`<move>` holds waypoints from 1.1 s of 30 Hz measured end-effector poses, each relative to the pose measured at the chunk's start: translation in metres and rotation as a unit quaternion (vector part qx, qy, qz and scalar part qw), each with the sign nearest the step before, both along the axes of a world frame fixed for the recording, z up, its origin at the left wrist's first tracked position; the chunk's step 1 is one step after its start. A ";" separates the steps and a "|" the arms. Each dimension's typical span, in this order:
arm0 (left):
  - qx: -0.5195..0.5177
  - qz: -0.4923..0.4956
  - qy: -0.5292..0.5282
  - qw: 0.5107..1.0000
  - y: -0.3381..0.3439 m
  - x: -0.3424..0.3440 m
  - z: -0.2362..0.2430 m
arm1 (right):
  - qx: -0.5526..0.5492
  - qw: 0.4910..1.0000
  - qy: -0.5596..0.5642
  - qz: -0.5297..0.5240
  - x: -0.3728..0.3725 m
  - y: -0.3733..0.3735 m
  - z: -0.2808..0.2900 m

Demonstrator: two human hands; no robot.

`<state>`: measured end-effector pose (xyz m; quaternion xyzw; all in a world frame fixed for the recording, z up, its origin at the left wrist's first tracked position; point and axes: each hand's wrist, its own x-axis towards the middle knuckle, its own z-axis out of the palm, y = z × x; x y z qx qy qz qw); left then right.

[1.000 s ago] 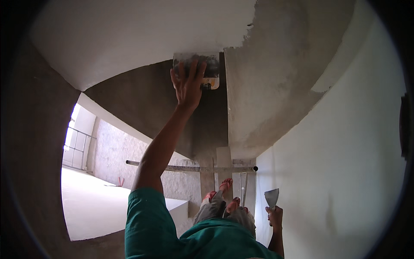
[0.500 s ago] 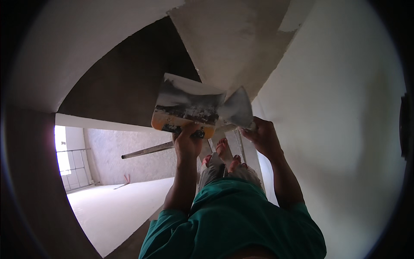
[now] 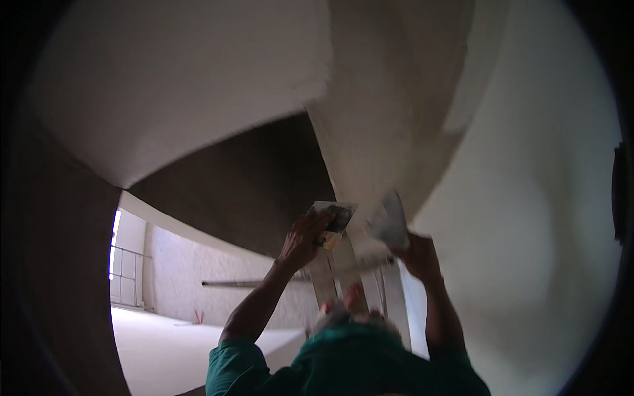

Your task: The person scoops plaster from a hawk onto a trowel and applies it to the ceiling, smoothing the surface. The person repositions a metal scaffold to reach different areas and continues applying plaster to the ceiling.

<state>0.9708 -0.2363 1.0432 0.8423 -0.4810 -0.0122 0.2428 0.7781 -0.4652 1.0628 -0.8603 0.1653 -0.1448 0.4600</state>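
Where the wide blade (image 3: 339,220) and the scraper (image 3: 389,222) face each other, a narrow gap shows

Just right of the left hand (image 3: 304,241) — its fingers pressed over the blade's face, thumb hidden — the wide blade slants toward the upper right, near mid-frame. Across the gap, the right hand (image 3: 419,254) is wrapped around the scraper's lower end, finger detail lost to blur; the scraper's long axis runs from that hand toward the upper left. Only pale plaster (image 3: 370,132) shows between the edges; depth cannot be told. A dark panel (image 3: 244,178) spreads above the left hand. Lower down, a pole (image 3: 244,284) lies crosswise above blurred feet (image 3: 355,298), with a railing (image 3: 125,270) at left and a white wall (image 3: 528,218) at right.
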 end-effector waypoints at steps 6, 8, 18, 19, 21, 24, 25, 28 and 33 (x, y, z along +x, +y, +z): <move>-0.137 0.134 -0.375 0.907 -0.015 0.133 0.166 | 0.125 0.989 0.060 -0.047 -0.001 0.018 -0.066; -0.178 0.159 -0.490 0.838 -0.028 0.162 0.228 | 0.118 0.989 0.064 -0.055 -0.006 0.033 -0.097; -0.220 0.320 -0.623 0.679 -0.042 0.243 0.433 | 0.180 0.966 0.078 -0.167 -0.102 0.032 -0.207; -0.241 0.339 -0.628 0.658 -0.032 0.253 0.455 | 0.150 0.972 0.050 -0.174 -0.107 0.030 -0.214; -0.274 0.354 -0.623 0.641 -0.013 0.265 0.493 | 0.139 0.970 0.060 -0.192 -0.114 0.026 -0.219; -0.258 0.392 -0.638 0.611 0.011 0.265 0.540 | 0.156 0.967 0.059 -0.191 -0.122 0.018 -0.199; -0.253 0.403 -0.633 0.611 0.016 0.263 0.550 | 0.189 0.957 0.090 -0.202 -0.121 0.018 -0.188; -0.233 0.380 -0.610 0.655 0.021 0.256 0.564 | 0.238 0.934 0.142 -0.226 -0.110 0.019 -0.155; -0.227 0.368 -0.620 0.655 0.013 0.247 0.552 | 0.244 0.936 0.144 -0.209 -0.099 0.024 -0.135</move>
